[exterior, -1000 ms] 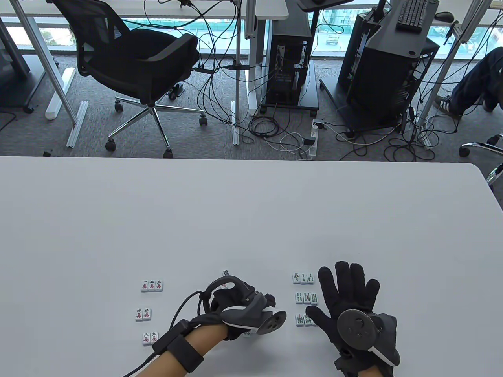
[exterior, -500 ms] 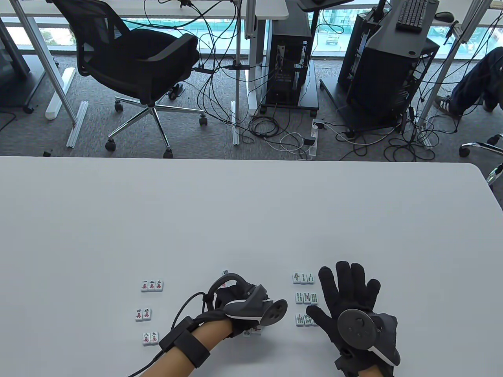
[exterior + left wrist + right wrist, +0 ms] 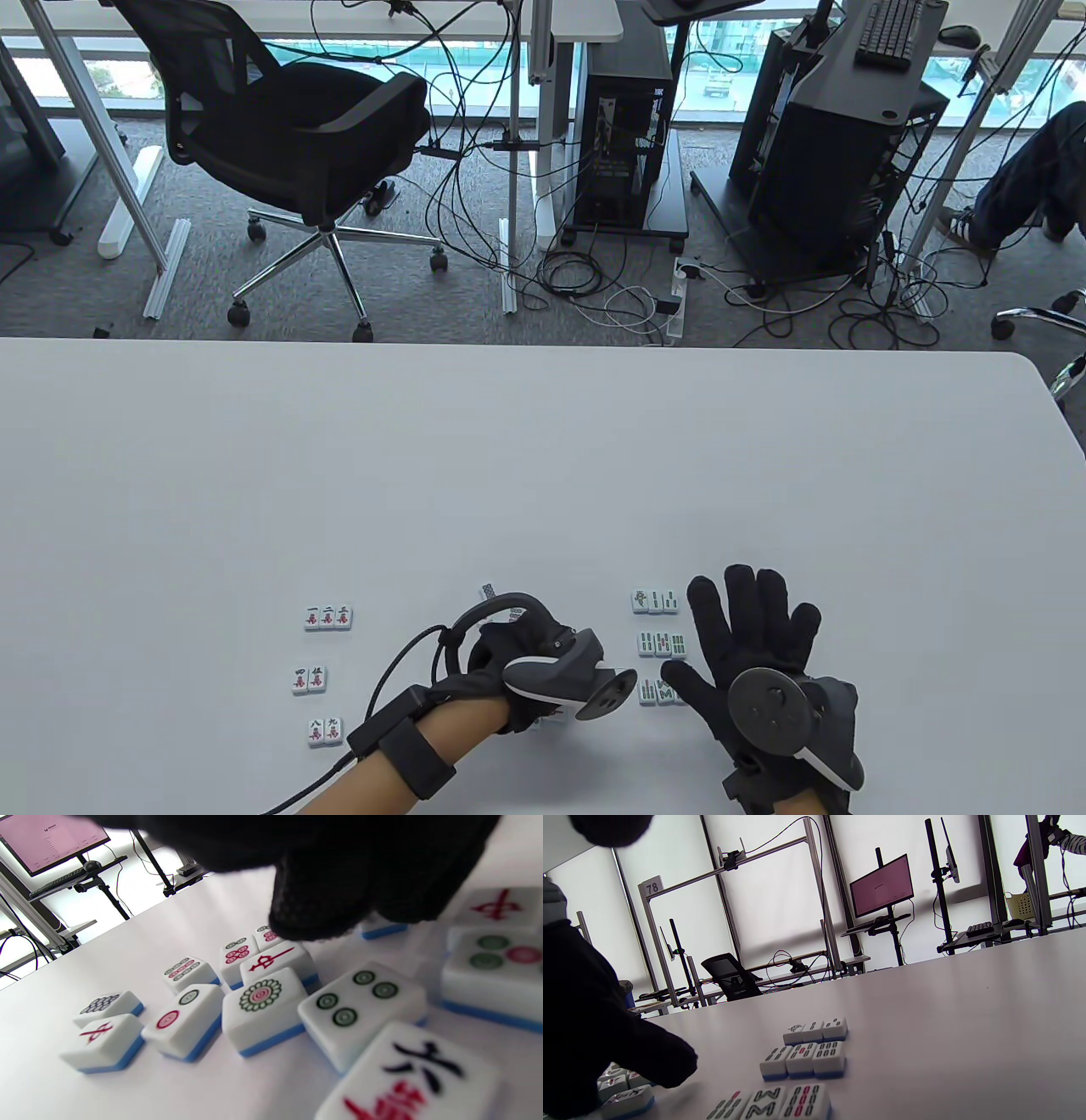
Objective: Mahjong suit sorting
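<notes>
My left hand (image 3: 507,658) hovers low over a loose pile of mahjong tiles (image 3: 258,1001) at the table's near middle. Its curled fingertips (image 3: 314,914) hang just over a red-centre tile (image 3: 278,961) and a blue-edged tile (image 3: 382,929); whether they pinch one is hidden. The pile holds circle tiles, red-centre tiles and a six-character tile (image 3: 413,1077). My right hand (image 3: 755,632) lies flat with its fingers spread beside three rows of bamboo tiles (image 3: 660,645), also in the right wrist view (image 3: 804,1060). Character tiles (image 3: 327,617) stand in three rows at the left.
One tile (image 3: 487,589) lies just beyond my left hand. The white table (image 3: 543,458) stretches far behind the tiles. An office chair (image 3: 297,144), computer towers and cables are on the floor past its far edge.
My left hand has slid a little to the right and nearer over the loose tiles. My right hand has stayed still.
</notes>
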{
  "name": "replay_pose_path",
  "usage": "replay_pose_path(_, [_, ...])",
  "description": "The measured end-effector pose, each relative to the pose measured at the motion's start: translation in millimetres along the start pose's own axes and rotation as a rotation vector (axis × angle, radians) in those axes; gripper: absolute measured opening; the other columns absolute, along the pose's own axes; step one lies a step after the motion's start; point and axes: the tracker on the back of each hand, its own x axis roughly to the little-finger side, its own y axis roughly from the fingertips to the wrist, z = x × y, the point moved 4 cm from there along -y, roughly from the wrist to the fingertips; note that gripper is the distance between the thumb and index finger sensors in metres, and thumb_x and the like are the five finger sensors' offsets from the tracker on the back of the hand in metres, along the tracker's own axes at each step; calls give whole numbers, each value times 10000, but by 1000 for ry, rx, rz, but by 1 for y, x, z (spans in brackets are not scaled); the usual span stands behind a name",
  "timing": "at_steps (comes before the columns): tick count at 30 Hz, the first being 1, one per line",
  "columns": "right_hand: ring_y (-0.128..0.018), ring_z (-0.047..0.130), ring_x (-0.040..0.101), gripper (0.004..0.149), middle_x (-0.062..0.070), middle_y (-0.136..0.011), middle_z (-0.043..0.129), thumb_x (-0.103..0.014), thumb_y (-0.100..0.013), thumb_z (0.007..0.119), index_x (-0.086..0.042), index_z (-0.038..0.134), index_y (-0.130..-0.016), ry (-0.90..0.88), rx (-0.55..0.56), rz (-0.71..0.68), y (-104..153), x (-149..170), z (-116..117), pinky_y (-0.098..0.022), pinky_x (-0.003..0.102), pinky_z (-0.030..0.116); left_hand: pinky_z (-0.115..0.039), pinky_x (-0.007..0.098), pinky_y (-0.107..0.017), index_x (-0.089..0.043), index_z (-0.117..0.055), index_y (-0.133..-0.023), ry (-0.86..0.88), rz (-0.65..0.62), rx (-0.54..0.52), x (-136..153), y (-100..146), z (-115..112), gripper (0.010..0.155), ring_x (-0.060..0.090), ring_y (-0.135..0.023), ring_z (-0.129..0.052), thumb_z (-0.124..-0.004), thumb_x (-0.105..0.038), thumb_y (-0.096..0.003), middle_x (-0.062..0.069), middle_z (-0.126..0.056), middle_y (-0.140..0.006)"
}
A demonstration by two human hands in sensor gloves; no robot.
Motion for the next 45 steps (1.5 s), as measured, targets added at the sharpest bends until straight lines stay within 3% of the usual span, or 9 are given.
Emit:
replay_pose_path(8, [-1042, 25, 439, 816, 129, -1183, 92, -655, -467, 578, -350, 164, -1100, -4, 1, 1, 0, 0, 0, -692, 731, 114, -845, 317, -185, -219, -830, -823, -24, -27, -30, -9, -7, -4, 604, 72, -90, -941, -910, -484, -286, -134, -1011, -374])
replay_pose_path(12, [-1042, 24, 438, 815, 130, -1183, 92, -654, -468, 578, -350, 164, -1100, -6, 3, 0, 0, 0, 0, -692, 731, 113, -847, 315, -181, -204, -828, -818, 22, -1, -102, 5, 1, 5, 600, 68, -86, -943, -897, -490, -295, -142, -1008, -372])
replay_pose_path(16, [-1041, 25, 440, 814, 130, -1183, 92, -655, -468, 578, -350, 165, -1100, -3, 2, 1, 0, 0, 0, -691, 732, 115, -847, 316, -182, -197, -826, -820, 104, 68, -153, 36, 25, 19, 601, 70, -88, -945, -891, -492, -300, -145, -1008, -373])
replay_pose_path(20, [-1042, 26, 439, 814, 131, -1182, 95, -654, -468, 578, -351, 165, -1100, 0, -1, 1, 0, 0, 0, -691, 731, 116, -849, 316, -182, -194, -826, -819, 117, 146, -142, 70, 63, 17, 602, 69, -89, -948, -889, -493, -301, -146, -1009, -374])
replay_pose_path(26, [-1041, 27, 440, 815, 132, -1183, 96, -655, -468, 578, -348, 165, -1101, 13, -9, -3, 0, -1, 1, -691, 731, 118, -850, 317, -186, -193, -827, -819, 110, 275, -38, 109, 132, -21, 603, 70, -95, -953, -889, -495, -301, -147, -1011, -381])
replay_pose_path(33, [-1041, 28, 440, 814, 131, -1182, 95, -654, -468, 579, -348, 167, -1100, 20, -9, 6, 0, 0, 1, -692, 731, 117, -852, 317, -187, -191, -828, -818, 132, 392, 94, 130, 194, -73, 604, 70, -97, -955, -889, -496, -300, -147, -1011, -384])
replay_pose_path(37, [-1041, 28, 440, 813, 131, -1182, 96, -653, -468, 579, -348, 168, -1100, 26, -13, 7, -1, -1, 2, -691, 732, 117, -852, 316, -186, -193, -832, -815, 166, 431, 153, 132, 216, -99, 604, 69, -96, -955, -892, -496, -296, -148, -1012, -383])
replay_pose_path(45, [-1040, 30, 441, 816, 133, -1182, 98, -654, -466, 580, -347, 167, -1100, 40, -26, 6, -1, -2, 4, -690, 733, 117, -852, 315, -181, -192, -837, -810, 207, 444, 224, 125, 230, -127, 607, 68, -92, -955, -897, -499, -289, -146, -1013, -380])
